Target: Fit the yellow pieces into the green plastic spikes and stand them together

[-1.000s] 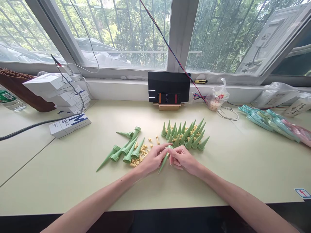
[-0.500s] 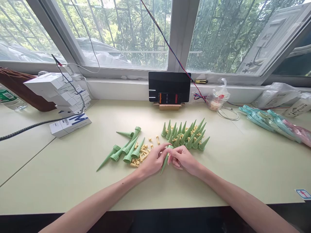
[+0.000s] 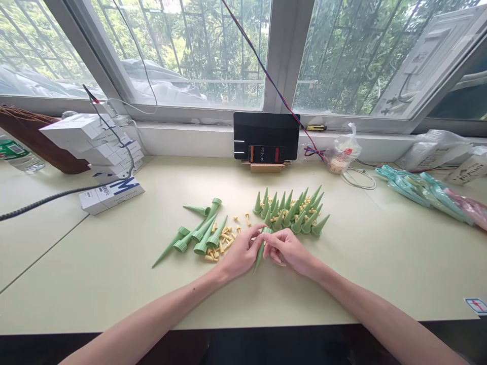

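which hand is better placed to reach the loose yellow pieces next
Probably the left hand: it lies beside the loose yellow pieces, while the right hand is farther off, across the held green spike.

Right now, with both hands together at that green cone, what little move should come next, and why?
Maybe the left hand should hold the green cone steady while the right hand presses gently at its wide end: both hands meet there, and its tip points toward the person, unlike the upright green cones behind.
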The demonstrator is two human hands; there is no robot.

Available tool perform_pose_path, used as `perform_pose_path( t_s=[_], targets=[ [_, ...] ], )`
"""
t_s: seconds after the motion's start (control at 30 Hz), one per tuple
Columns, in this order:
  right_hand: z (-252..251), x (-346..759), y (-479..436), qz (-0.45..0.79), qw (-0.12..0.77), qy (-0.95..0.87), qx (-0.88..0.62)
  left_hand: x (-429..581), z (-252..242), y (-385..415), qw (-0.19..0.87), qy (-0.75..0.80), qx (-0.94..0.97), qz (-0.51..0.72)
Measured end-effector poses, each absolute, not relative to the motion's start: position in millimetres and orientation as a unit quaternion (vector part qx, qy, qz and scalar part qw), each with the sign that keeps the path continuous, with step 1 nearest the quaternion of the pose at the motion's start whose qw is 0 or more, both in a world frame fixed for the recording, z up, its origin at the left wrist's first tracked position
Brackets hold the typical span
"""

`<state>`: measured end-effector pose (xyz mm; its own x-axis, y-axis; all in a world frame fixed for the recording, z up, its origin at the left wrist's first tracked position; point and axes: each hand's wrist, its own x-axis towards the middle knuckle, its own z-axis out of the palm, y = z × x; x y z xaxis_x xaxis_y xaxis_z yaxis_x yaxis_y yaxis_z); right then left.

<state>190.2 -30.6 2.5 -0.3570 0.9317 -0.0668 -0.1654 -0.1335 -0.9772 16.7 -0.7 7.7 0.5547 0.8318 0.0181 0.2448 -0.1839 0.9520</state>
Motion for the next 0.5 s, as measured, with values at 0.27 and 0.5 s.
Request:
perform_pose_path(
  t_s=[0.27,0.5],
  targets=[
    [5.7,189.5,-31.3,0.647,0.421,-0.507,-0.383,16.7,6.4,-1.7,0.506,0.386,0.718,0.283],
    [6.2,189.9,-30.6,0.638,0.415,-0.519,-0.389,16.3,8.2,-0.9,0.511,0.379,0.716,0.287]
  ],
)
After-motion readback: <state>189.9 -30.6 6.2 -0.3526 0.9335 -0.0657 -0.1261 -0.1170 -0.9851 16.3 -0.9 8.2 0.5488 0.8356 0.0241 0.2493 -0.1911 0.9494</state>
